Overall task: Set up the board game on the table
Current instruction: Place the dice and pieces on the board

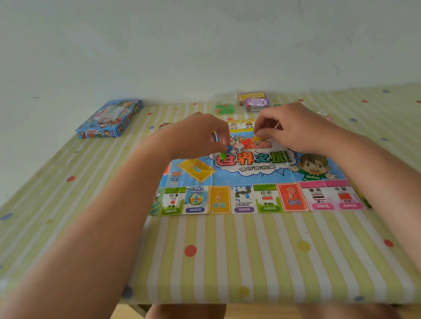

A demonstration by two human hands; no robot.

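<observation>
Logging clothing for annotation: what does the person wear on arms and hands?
Both forearms are bare: no sleeves, gloves, watch or bracelet on the left hand or right hand. A glint on the right one might be a ring; cannot tell.

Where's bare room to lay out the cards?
Free: striped tablecloth between the colourful paper game board and the near table edge; also left of the board, nearer than the blue cardboard box. Crowded: board centre, around left hand, right hand, white die.
</observation>
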